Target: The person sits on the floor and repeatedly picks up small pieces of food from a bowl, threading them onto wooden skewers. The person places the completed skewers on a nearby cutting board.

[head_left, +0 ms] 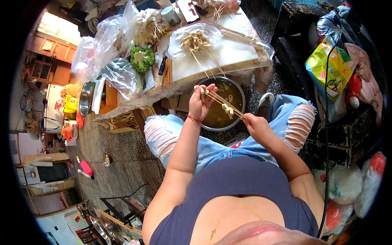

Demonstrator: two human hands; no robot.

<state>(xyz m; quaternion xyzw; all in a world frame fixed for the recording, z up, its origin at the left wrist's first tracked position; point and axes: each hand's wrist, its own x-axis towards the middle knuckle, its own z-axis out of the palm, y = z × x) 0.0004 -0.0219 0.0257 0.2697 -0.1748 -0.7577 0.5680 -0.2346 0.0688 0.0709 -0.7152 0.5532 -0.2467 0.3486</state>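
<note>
The left hand is lifted up, with the elbow bent and the forearm rising from low in the picture. Its fingers are curled and pinch a small pale food piece at the far tips of some thin sticks. A red string goes round this wrist.

The right hand is lower and to the right. It is closed round the near ends of the sticks, and its arm comes in from the lower right. The sticks run slanting between the two hands, up to the left. A few more pale pieces sit in the middle of the sticks.

Both hands are over a round metal bowl that holds brown liquid. The bowl is down low, between the knees, which are in torn blue jeans.

Just past the bowl is a low table with a white board on it. On the board lies a clear bag with more pale pieces on sticks. A green broccoli sits to the left of the board, with more clear bags beside it. A colourful bag leans well off to the right.
</note>
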